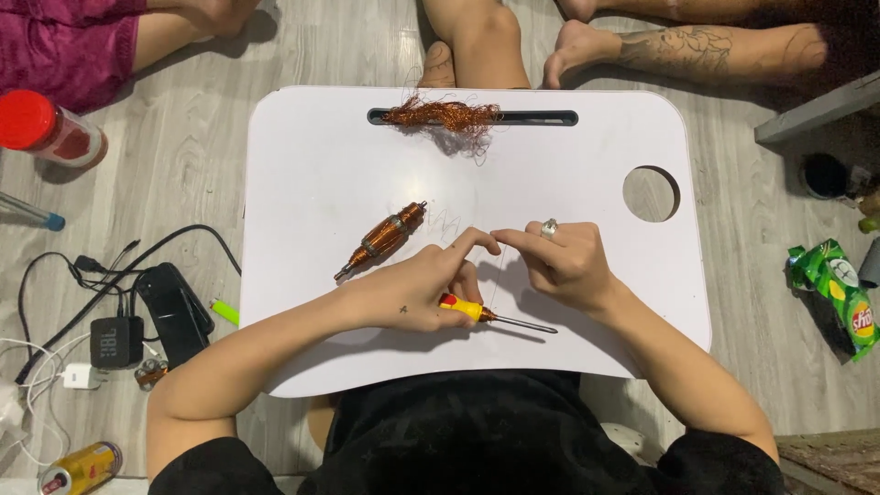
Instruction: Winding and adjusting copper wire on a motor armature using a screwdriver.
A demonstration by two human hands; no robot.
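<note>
1. I saw the left hand (417, 295) near the centre of the white rounded lap surface (321, 165), its grip pinched shut on a thin strand of copper wire (495, 275), thumb and forefinger meeting at the fingertips.
2. The right hand (564, 261), with a silver ring on one finger, lay just beside it at about 3 o'clock, its fingertips also clenched on that same fine strand, so the two hands nearly touched.
3. The strand was barely visible; it ran down between the hands toward the surface.
4. A small yellow-handled screwdriver with a red end (486, 314) lay on the surface under the left hand, its metal shaft pointing toward 4 o'clock.
5. A copper-wound cylindrical motor armature on a steel shaft (383, 238) lay tilted at about 10 o'clock from the left hand, close but apart from it.
6. A tangled bundle of loose copper wire (445, 115) sat at 12 o'clock, across the dark slot at the far edge of the surface.
7. A round cut-out hole (651, 193) showed at 2 o'clock.
</note>
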